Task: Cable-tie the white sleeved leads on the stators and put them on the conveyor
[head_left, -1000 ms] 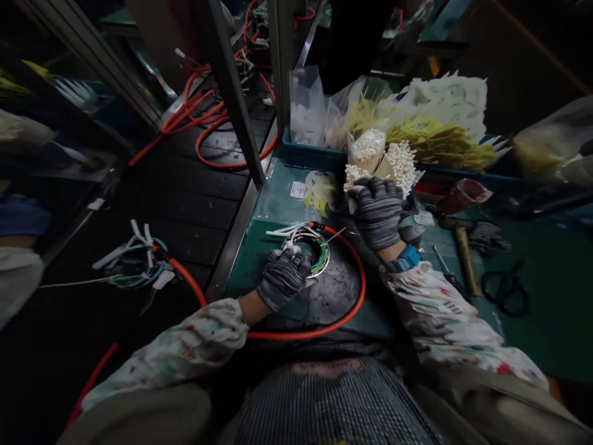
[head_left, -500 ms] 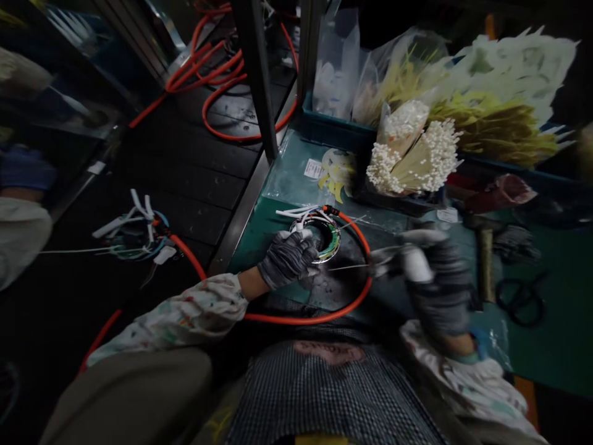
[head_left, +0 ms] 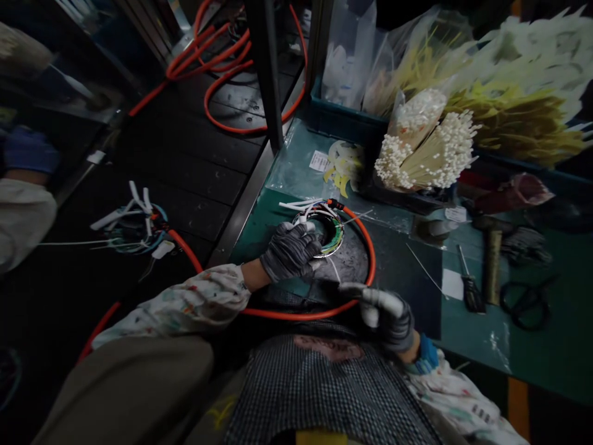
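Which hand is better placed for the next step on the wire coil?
Probably the left: the left hand rests on the wire coil, while the right hand sits apart, beside the orange cable.

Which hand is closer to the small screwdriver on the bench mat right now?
Right. The right hand is to the screwdriver's left and lower in view, not touching it; the left hand is farther left, on the wire-wrapped ring.

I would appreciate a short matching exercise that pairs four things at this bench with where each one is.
Things: 1 left hand; 2 right hand; 3 orange cable; 4 screwdriver.

Places: A on the green mat at right; B gripping the wired ring; C beside the checked apron; D looping away from the ring.

Pairs: 1B, 2C, 3D, 4A.
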Demonstrator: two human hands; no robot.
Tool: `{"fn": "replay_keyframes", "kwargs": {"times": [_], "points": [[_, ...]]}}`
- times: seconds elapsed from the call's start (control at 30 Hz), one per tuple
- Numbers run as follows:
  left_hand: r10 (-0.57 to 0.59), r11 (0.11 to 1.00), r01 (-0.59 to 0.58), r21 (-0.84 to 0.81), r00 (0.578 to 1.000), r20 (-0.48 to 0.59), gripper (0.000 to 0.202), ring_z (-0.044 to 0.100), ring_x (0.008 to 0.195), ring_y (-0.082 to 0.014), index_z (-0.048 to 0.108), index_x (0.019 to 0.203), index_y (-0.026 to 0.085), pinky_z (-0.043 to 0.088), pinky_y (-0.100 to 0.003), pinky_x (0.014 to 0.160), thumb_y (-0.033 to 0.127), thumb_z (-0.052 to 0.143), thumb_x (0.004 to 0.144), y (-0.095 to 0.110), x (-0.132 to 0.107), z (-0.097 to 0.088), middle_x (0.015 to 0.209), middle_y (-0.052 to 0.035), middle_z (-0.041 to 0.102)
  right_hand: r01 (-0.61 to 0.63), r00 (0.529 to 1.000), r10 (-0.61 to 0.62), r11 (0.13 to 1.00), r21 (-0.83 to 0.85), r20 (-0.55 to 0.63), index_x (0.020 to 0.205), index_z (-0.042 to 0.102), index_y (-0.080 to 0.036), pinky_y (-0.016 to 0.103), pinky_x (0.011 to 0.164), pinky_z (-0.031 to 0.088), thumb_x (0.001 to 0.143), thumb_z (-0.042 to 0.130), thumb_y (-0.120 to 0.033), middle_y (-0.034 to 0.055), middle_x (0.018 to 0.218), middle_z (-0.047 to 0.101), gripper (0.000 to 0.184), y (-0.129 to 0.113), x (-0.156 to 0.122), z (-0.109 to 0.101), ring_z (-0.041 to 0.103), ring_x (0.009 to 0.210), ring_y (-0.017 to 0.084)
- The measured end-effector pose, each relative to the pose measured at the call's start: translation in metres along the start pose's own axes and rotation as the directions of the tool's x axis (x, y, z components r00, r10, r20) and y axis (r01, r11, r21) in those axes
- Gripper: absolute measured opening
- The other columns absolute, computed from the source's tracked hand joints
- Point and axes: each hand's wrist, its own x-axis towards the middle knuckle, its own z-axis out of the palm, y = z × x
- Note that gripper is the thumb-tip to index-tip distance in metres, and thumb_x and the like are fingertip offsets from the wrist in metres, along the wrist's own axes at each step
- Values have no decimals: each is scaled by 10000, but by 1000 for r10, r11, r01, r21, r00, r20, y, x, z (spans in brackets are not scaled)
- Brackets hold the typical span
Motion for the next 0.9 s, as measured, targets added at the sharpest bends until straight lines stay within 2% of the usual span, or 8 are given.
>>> {"fn": "replay_keyframes", "kwargs": {"times": [0.1,0.17,0.3,0.4,0.5,0.63,0.73,0.9], "points": [[10,1000,-10,29,1000,-6,301,664,1357,-364,754,1180,283,480,-538,1073,516,642,1027,-1,-1,1,1232,-95,817,-41,995,31,994,98,97,618,759,-308,476,893,728,1108,448,-493,-34,416,521,609,-5,4,0,578,388,188],[17,999,-17,36,1000,-10,328,662,1367,-363,758,1201,273,462,-535,1094,522,614,1044,-2,-1,3,1225,-95,818,39,997,-38,999,-12,62,719,814,-313,448,888,724,1091,508,-500,-21,498,622,516,-3,13,3,672,506,200],[63,998,-62,16,998,-25,368,650,1390,-346,747,1281,278,411,-512,1121,514,556,1073,-7,-2,5,1334,-67,804,104,978,-152,949,-298,-143,1072,864,-292,444,873,694,974,713,-505,67,972,853,278,12,48,10,808,904,275],[89,995,-92,-30,993,-71,355,657,1373,-323,750,1300,307,381,-509,1137,502,544,1086,-11,-3,6,1374,-33,797,80,952,-196,902,-424,-237,1228,823,-242,425,818,675,973,716,-498,96,1005,861,376,16,81,11,805,889,283],[71,993,-79,-84,993,-95,334,672,1338,-332,780,1218,310,385,-519,1142,520,562,1076,-13,-3,5,1246,-39,833,85,968,-184,881,-465,-171,1200,830,-243,426,843,662,988,707,-456,94,1003,865,325,8,106,10,807,908,292],[43,987,-60,-152,992,-115,285,682,1321,-346,793,1125,311,418,-528,1145,525,631,1028,-13,-1,8,1177,-43,837,128,969,-180,953,-276,-170,991,838,-240,398,862,654,1009,680,-420,58,910,851,240,-4,120,8,796,856,249],[27,979,-55,-198,990,-141,254,682,1333,-344,796,1130,324,449,-527,1149,505,680,994,-13,0,10,1238,-33,829,120,983,-125,992,-45,-136,1038,850,-251,408,891,667,1049,636,-465,35,967,859,303,-8,121,1,805,903,234],[29,975,-51,-219,994,-103,323,698,1321,-349,784,1149,291,484,-555,1135,523,594,1027,-14,1,9,1192,-67,827,142,990,-142,990,-4,-13,1052,854,-262,451,899,678,954,783,-405,29,988,858,188,-5,117,-11,793,903,237]]}}
